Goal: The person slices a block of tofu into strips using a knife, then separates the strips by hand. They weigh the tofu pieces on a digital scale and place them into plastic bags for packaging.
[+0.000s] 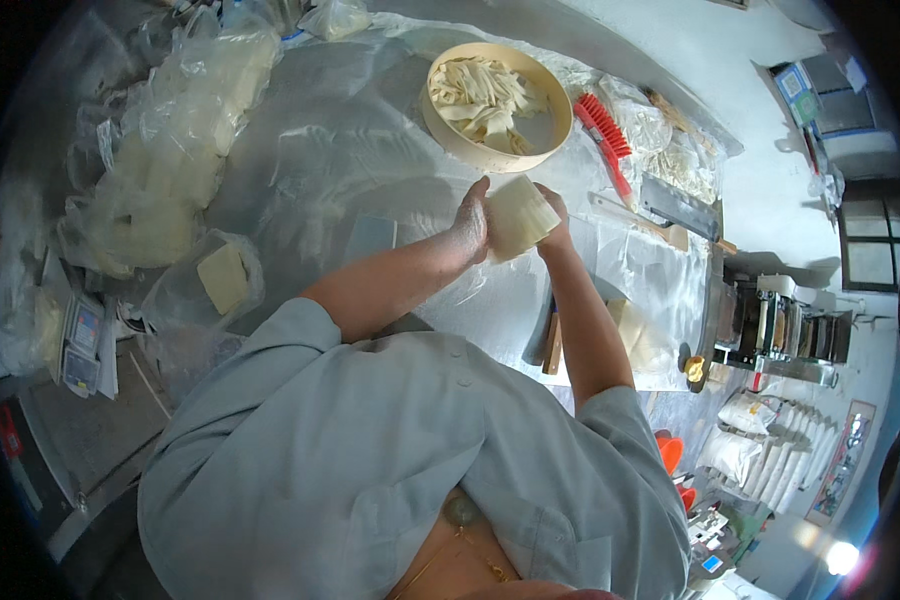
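Observation:
Between my two hands I hold a stack of thin pale dough sheets [521,219], its layered edge facing right. My left hand [472,223] grips the stack's left side, thumb up. On its right side is my right hand [553,216], fingers partly hidden behind the dough. Just beyond them stands a round wooden-rimmed sieve [495,160] with loose folded dough strips [487,97] inside. A wooden-handled knife [553,341] lies by my right forearm, its blade partly hidden. Left of my hands, a flat grey rectangular piece [372,238] rests on the floured metal table [322,180].
Plastic bags of pale dough [172,150] line the left side, with an open bag holding a dough stack [223,279] nearer me. At the right lie a red brush [607,142], a cleaver [681,204], a scraper [637,217] and covered dough [634,330]. A scale [82,341] stands far left.

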`<state>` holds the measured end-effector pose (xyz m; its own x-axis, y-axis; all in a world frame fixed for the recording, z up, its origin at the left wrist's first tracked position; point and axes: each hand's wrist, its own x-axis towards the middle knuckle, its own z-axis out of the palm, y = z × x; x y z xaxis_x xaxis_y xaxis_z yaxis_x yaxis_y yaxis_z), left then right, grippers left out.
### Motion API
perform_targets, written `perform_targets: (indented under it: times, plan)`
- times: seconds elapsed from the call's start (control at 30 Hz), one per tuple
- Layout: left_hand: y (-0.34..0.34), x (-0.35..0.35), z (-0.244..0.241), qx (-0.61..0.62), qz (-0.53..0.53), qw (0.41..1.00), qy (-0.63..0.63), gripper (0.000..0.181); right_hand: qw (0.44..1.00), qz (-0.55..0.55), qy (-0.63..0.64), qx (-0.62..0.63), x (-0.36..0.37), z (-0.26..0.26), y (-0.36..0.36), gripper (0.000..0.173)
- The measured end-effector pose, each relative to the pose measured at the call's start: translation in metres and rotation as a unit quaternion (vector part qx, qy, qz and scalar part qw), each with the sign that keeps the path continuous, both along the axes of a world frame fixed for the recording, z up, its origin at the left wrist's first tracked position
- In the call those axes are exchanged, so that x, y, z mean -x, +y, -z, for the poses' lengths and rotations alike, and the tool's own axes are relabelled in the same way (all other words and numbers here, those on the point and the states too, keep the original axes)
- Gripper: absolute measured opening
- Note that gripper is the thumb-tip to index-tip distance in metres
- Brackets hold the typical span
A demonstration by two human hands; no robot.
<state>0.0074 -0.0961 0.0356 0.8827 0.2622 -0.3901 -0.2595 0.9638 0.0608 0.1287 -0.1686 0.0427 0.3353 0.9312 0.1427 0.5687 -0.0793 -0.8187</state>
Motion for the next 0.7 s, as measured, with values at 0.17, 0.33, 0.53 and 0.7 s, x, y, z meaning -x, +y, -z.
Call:
perform_targets:
  times: [0.17,0.33,0.53,0.7]
  plan:
    - [0.001,-0.001,0.003,-0.053,0.004,0.997,0.052,0.041,0.945,0.097,0.313,0.002,0.002,-0.008,-0.003,0.03]
    - [0.003,-0.004,0.004,-0.084,0.002,0.997,0.0,0.045,0.812,0.057,0.572,-0.104,0.006,-0.017,-0.009,0.034]
    - [0.014,0.006,0.002,-0.141,0.033,0.986,0.077,0.062,0.771,0.045,0.624,-0.121,0.003,-0.023,-0.003,0.033]
    - [0.037,0.012,0.0,-0.079,0.136,0.984,-0.084,0.066,0.893,0.109,0.432,-0.054,0.004,-0.041,-0.003,0.03]
